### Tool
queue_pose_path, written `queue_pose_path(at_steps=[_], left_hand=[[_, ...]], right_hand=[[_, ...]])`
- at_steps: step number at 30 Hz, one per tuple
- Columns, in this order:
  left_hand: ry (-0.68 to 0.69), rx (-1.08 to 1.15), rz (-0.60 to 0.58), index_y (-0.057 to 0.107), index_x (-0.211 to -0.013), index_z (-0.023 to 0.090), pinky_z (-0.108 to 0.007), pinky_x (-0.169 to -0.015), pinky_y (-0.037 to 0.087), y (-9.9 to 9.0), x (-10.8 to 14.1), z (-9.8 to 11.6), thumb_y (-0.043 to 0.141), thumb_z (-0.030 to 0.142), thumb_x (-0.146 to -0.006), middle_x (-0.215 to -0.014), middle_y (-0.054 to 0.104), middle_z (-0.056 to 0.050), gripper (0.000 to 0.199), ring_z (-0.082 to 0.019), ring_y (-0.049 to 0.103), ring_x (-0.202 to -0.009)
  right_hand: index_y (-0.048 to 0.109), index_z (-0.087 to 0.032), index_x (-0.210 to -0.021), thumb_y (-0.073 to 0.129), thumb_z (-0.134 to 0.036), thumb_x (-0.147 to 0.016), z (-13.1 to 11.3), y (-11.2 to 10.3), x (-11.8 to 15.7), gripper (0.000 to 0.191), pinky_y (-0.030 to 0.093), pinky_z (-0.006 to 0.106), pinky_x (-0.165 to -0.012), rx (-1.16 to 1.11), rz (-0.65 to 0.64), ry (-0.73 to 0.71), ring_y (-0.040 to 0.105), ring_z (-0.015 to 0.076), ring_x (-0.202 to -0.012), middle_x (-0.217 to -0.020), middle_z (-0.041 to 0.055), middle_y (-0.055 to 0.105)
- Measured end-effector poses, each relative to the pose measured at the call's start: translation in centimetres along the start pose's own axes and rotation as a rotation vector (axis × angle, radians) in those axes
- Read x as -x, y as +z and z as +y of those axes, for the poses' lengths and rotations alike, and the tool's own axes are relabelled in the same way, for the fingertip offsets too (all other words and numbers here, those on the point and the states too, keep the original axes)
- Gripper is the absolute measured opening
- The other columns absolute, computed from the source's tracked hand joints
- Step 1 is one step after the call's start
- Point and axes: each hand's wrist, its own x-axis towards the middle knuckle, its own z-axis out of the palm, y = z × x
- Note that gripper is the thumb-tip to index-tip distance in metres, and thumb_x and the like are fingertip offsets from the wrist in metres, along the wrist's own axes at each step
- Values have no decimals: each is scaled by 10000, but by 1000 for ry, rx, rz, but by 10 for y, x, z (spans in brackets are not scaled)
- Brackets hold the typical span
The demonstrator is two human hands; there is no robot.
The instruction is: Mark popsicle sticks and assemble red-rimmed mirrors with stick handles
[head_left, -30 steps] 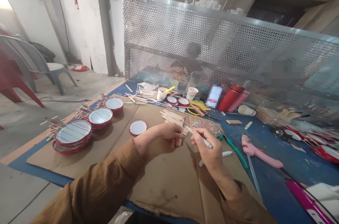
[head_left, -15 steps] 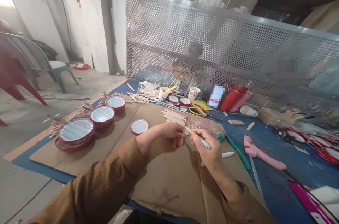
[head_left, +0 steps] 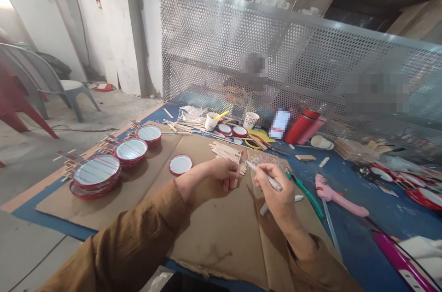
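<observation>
Over the cardboard sheet [head_left: 214, 236], my left hand [head_left: 226, 173] pinches a thin wooden stick [head_left: 239, 165] with a reddish tip, held upright. My right hand [head_left: 276, 187] grips a white marker [head_left: 271, 181], its tip pointing left toward the stick with a small gap between them. Behind my hands lie a pile of wooden sticks [head_left: 221, 149] and a scatter of small colourful pieces [head_left: 264, 159]. A second white marker [head_left: 264, 209] lies partly hidden beneath my right hand. One red-rimmed round lid [head_left: 180, 164] rests left of the stick pile.
Stacked red-rimmed tins with sticks [head_left: 96, 171] stand at the left. Green-handled pliers [head_left: 311, 197], a pink glue gun [head_left: 340, 197] and a magenta power strip [head_left: 397, 255] lie right. Paper cups [head_left: 211, 121], a red flask [head_left: 302, 126] and a perforated metal screen [head_left: 221, 48] are behind.
My right hand has moved a little right and down, drawing the marker away from the stick. My left hand still holds the stick. The view has shifted slightly.
</observation>
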Motion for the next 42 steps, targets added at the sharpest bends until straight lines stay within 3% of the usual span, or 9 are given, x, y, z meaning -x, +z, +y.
queue_pose_path(at_steps=[4,8,12,15,19,27,31,36,42], left_hand=[[17,20,-21,514,-681,145,-186,-491,437,-2,1,-1,509,211,-826,-536,565,42,159,-77,562,-450],[16,48,-47,525,-720,150,-177,-518,448,-4,2,-6,523,228,-808,-564,592,36,117,-75,582,-491],[18,-16,-8,524,-720,150,-158,-486,414,-4,-1,-13,474,270,-847,-577,598,27,181,-58,557,-457],[26,-56,8,515,-730,150,-147,-457,391,-3,-3,-15,467,271,-853,-612,610,20,179,-51,549,-446],[-28,-131,23,503,-750,158,-147,-444,383,-1,0,-7,476,252,-841,-629,606,40,133,-46,540,-427],[-54,-173,16,492,-739,161,-168,-429,379,1,4,4,460,279,-831,-632,579,41,154,-57,528,-418],[-33,-183,14,490,-733,159,-168,-433,379,1,5,3,460,307,-830,-648,591,23,180,-60,538,-431],[-40,-193,17,491,-744,163,-197,-442,386,1,3,2,448,291,-820,-656,598,10,155,-77,538,-427],[-44,-228,10,487,-746,163,-194,-443,387,1,4,0,476,257,-799,-659,600,16,108,-79,544,-441]], right_hand=[[588,-190,-756,527,-346,-847,-3,5,3,190,473,219,-539,22,-48,-57,585,115,-530,-608,-1,628],[571,-196,-697,526,-321,-838,-6,3,2,194,455,216,-551,143,41,-118,557,107,-530,-589,-8,609],[584,-187,-819,541,-376,-832,0,-19,-11,194,456,224,-521,74,210,42,555,105,-496,-653,2,622],[587,-178,-827,594,-407,-773,14,-43,-25,235,470,246,-571,58,331,148,587,133,-579,-701,20,632],[617,-172,-844,612,-392,-708,42,-66,-39,258,469,297,-635,137,281,196,594,170,-647,-747,37,657],[677,-148,-947,649,-462,-671,85,-66,-48,419,491,363,-761,180,243,248,652,237,-824,-910,109,713],[685,-132,-908,564,-454,-740,97,-77,-50,383,487,367,-793,151,446,248,650,246,-874,-921,131,713],[664,-132,-881,521,-366,-768,90,-86,-50,296,494,347,-757,131,628,235,654,217,-785,-876,111,703],[649,-154,-865,532,-352,-792,61,-81,-44,241,486,302,-717,125,566,150,643,188,-740,-814,71,695]])
